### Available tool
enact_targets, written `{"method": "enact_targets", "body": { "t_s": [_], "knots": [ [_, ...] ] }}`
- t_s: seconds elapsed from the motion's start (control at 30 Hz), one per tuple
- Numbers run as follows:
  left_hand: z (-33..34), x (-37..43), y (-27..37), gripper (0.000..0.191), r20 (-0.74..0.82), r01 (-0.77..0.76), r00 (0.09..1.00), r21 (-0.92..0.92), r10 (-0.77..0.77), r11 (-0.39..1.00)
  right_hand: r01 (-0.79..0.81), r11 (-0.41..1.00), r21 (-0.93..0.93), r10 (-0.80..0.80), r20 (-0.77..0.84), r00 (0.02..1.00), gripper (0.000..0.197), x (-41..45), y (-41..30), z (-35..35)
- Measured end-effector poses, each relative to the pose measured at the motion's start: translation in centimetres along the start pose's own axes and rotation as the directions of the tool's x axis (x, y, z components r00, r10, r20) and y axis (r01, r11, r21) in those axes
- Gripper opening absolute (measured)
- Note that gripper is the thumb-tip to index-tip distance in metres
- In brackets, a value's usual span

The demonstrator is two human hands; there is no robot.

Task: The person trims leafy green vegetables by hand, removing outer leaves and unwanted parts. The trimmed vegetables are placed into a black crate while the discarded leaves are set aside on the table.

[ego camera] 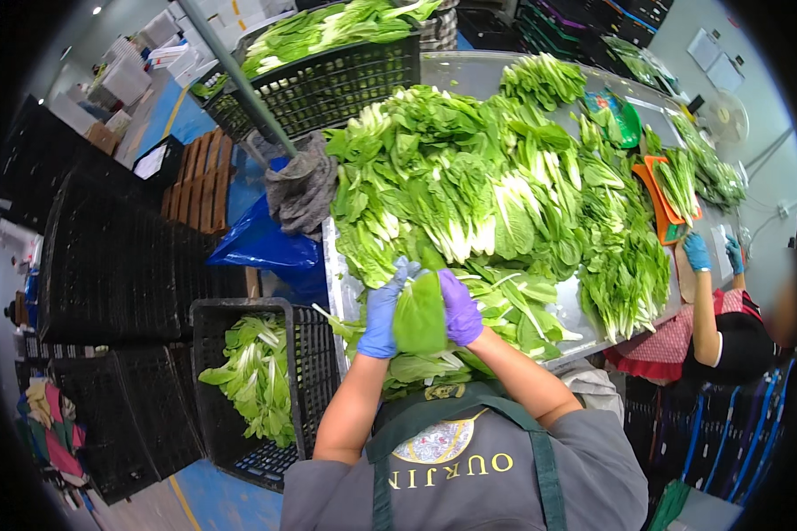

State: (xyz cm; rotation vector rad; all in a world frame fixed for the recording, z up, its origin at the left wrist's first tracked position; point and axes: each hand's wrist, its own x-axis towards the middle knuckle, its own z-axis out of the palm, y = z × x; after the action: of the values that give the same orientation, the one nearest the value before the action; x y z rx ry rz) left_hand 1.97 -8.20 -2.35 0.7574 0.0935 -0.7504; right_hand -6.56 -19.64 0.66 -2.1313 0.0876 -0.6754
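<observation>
My left hand (385, 312), in a blue glove, and my right hand (460, 307), in a purple glove, hold a leafy green (420, 315) between them, over the near edge of a metal table. Its broad leaf hangs down between my palms and looks slightly blurred. Beyond my hands lies a large heap of leafy greens (458, 172) with pale stalks. Loose leaves and stalks (511, 308) lie under and to the right of my hands. Farther right, more bunches (621, 285) lie with their white stalk ends towards me.
A black plastic crate (242, 306) with leaves stands at the left, below a blue plastic bag (272, 245). A larger crate of greens (345, 79) stands behind the table. At the right, a co-worker's gloved hands (697, 251) are near an orange scale (657, 199).
</observation>
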Motion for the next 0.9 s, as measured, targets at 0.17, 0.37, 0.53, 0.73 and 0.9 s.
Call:
{"method": "enact_targets", "body": {
  "t_s": [0.17,0.37,0.53,0.73,0.9],
  "knots": [
    [-6.1,0.8,-2.0,0.019,0.099,-0.068,0.994,0.198,0.049,0.978,-0.090,0.980,0.180,0.075,0.091,0.993,0.020,0.4,0.3,1.0],
    [-0.7,-2.0,1.0,0.026,-0.150,0.060,0.988,0.185,-0.032,0.981,0.021,0.988,0.155,-0.054,0.207,0.977,0.017,0.3,-0.4,-0.2],
    [-0.6,-1.8,1.6,0.034,-0.138,0.044,0.990,0.118,-0.027,0.992,-0.033,0.975,0.219,-0.043,0.334,0.942,0.016,0.6,-0.9,-1.1],
    [-6.5,0.7,6.3,0.033,-0.259,-0.222,0.935,0.102,0.241,0.970,0.023,0.996,0.086,-0.065,0.528,0.847,0.025,0.0,0.2,-4.8],
    [-5.2,1.3,8.5,0.030,-0.161,-0.240,0.958,0.013,0.239,0.971,-0.302,0.914,-0.269,0.348,0.145,0.926,0.038,1.7,5.8,-4.3]
  ]
}}
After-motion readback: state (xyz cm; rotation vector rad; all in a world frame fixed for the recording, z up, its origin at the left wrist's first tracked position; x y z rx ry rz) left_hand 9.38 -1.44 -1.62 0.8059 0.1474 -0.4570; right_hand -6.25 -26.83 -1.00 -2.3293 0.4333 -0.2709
